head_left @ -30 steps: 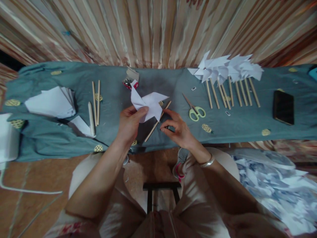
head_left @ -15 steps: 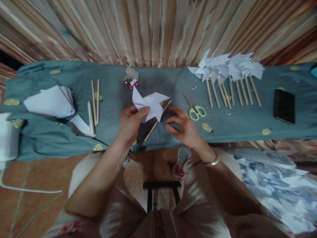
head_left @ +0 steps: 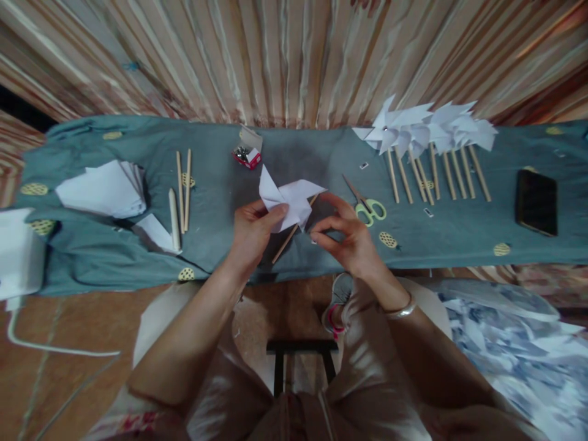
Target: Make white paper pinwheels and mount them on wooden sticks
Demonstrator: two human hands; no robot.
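My left hand (head_left: 255, 229) pinches a white paper pinwheel (head_left: 296, 199) between thumb and fingers, its folded blades spread above the table. Close at its right side, my right hand (head_left: 344, 236) has thumb and index finger pressed together. A tiny pale thing shows at those fingertips, too small to name. Beneath the pinwheel a thin wooden stick (head_left: 285, 243) lies slantwise on the cloth, partly hidden by the paper. Beyond it stands an open small red box (head_left: 248, 158) of shiny metal bits. Green-handled scissors (head_left: 371, 211) rest just right of my right hand.
Finished pinwheels on sticks (head_left: 427, 131) lie at the back right, near a black phone (head_left: 536, 202). On the left are a stack of paper (head_left: 103, 190) and several loose sticks (head_left: 184, 193). A bag of folded paper (head_left: 514, 349) sits below the table's right side.
The pinwheel and my left hand have shifted slightly right. My right hand's thumb and index finger have closed together near the paper. The whole view has shifted a little.
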